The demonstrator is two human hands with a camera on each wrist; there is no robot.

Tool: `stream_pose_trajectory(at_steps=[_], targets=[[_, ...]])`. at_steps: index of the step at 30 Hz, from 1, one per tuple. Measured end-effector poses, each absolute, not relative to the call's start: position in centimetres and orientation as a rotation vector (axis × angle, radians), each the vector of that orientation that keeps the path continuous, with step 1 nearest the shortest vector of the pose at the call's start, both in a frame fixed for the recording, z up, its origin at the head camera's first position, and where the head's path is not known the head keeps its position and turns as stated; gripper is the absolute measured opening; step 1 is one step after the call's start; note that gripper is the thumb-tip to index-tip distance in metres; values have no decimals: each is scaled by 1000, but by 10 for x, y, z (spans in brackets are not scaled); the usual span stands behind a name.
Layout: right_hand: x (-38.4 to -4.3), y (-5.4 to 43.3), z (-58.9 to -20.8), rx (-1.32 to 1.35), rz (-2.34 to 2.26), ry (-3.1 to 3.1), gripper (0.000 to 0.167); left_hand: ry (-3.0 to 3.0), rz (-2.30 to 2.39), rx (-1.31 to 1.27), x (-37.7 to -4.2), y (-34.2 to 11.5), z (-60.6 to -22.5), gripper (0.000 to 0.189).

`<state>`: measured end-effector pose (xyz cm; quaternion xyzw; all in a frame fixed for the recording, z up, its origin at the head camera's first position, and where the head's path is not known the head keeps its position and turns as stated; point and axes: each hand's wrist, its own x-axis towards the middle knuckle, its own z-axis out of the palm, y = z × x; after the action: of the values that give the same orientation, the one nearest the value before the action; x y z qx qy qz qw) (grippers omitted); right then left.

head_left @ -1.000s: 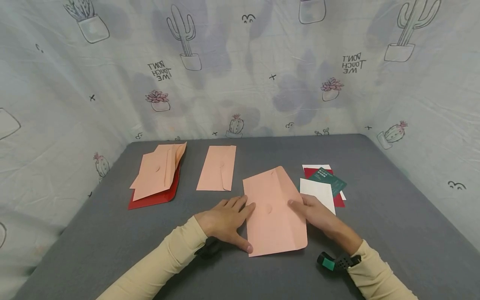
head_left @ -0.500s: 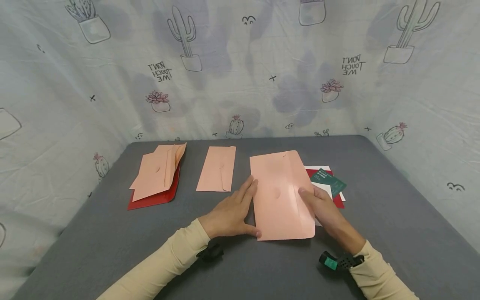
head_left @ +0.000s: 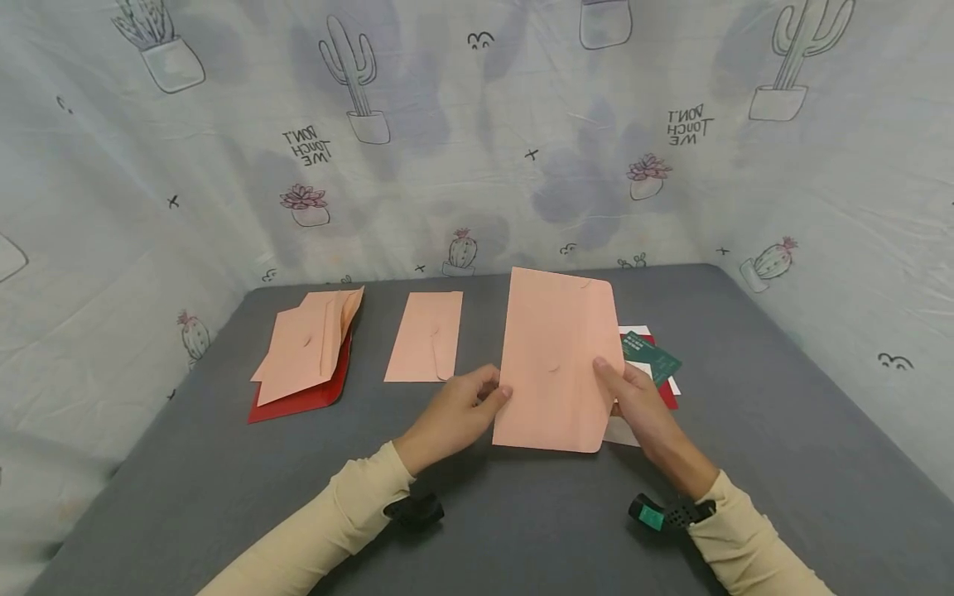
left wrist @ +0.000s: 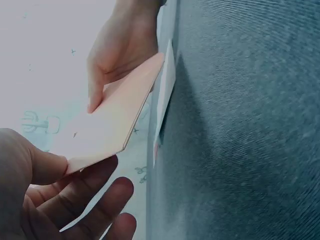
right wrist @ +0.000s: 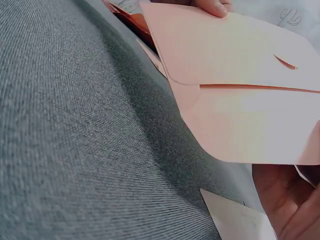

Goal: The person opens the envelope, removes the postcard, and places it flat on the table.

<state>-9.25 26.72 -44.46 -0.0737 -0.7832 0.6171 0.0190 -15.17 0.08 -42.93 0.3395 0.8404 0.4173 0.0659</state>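
A pink envelope is held up off the table in front of me, its flap side facing up with a small slit showing. My left hand pinches its left edge. In the left wrist view, the left thumb lies on top and the fingers are beneath. On the opposite edge my right hand grips the envelope, thumb on top and fingers underneath. The right wrist view shows the flap side of the envelope up close, with a long crease. Whether anything is inside is hidden.
Another pink envelope lies at the back centre of the grey table. To its left are stacked pink envelopes over a red one. At right, partly covered, lie a green card and white and red papers.
The envelope has risen off the table and shifted slightly toward the back, held in the right hand. My left hand went from straight fingers beside its edge to pinching that edge.
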Motion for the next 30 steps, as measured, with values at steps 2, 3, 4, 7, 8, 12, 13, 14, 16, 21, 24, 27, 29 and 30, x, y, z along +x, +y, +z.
stream_pose_trajectory(at_steps=[2,3,4,7,8,12,13,14,16,21,24,27,29,30], targets=[[-94,267,-446,-240,1895,-2434,59,2529,1307,1008,-152,0,-427,12],[-94,267,-446,-238,1895,-2428,58,2527,1327,999,-152,-1,-426,12],[-94,267,-446,-235,1898,-2421,58,2527,1350,994,-153,-1,-426,12],[-93,267,-445,-194,1923,-2390,54,2538,1440,973,-156,-3,-425,11],[-92,267,-445,-172,1936,-2384,53,2545,1471,966,-157,-3,-425,11],[-92,267,-444,-97,1967,-2405,50,2574,1566,919,-161,-6,-423,11],[-92,267,-444,-84,1967,-2415,51,2570,1589,897,-162,-7,-422,11],[-92,267,-444,-70,1960,-2427,51,2569,1611,879,-163,-8,-421,11],[-92,266,-445,-51,1897,-2471,49,2567,1648,851,-167,-11,-419,13],[-93,264,-450,-3,1231,-2681,32,2601,1675,812,-177,-17,-413,13],[-94,265,-452,16,865,-2725,26,2617,1682,779,-182,-21,-409,13],[-95,267,-453,45,753,-2780,27,2631,1692,750,-185,-25,-405,14],[-95,267,-453,36,697,-2824,29,2633,1696,744,-187,-29,-403,15],[-95,267,-453,23,681,-2841,30,2632,1690,746,-188,-31,-402,15]])
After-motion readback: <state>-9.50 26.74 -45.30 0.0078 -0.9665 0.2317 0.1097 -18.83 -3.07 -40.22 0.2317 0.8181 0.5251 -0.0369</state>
